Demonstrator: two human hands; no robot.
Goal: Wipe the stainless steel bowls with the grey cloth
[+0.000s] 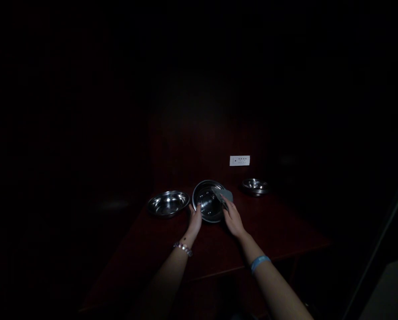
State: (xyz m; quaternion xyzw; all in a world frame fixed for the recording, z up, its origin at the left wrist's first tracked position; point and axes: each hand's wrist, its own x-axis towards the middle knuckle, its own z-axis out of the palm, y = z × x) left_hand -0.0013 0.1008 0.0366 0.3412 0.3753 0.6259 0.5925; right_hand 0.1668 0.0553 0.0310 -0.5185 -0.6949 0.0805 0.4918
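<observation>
A shiny metal bowl (208, 205) is tilted up with its inside facing me. My left hand (195, 219) grips its left rim, the thumb lying over the edge. In my right hand (231, 216) is a grey cloth (225, 196), pressed at the bowl's right rim and partly over its inside. The fingers of that hand are partly hidden by the cloth. Just left of the held bowl, a second metal bowl (169, 204), wide and shallow, rests on the table.
The dark red table (219, 253) has its front edge close to me. At the back right sits a low stack of metal bowls (255, 186). A white socket panel (239, 161) is on the wall behind. The surroundings are very dark.
</observation>
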